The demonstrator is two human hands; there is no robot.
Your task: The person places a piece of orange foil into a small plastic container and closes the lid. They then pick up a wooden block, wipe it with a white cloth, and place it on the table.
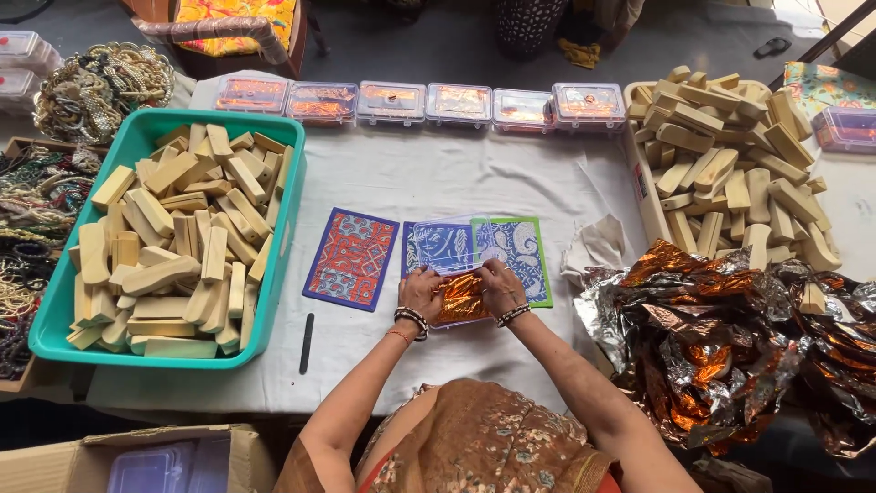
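Note:
My left hand (pixel 419 294) and my right hand (pixel 500 285) are together at the middle of the table, both on a small clear plastic box (pixel 453 274) with shiny orange foil (pixel 461 299) in it. The fingers of both hands press at the box's transparent lid. Under the box lie a blue patterned card (pixel 436 239) and a green-edged patterned card (pixel 522 245). A red and blue patterned card (pixel 351 257) lies flat just left of my left hand.
A teal tub (pixel 55 301) of wooden blocks stands at left, a cream tray (pixel 650 205) of more blocks at right. Crumpled orange-silver foil (pixel 721 338) is piled at right. Several filled clear boxes (pixel 415 102) line the far edge. A black stick (pixel 307 342) lies near the tub.

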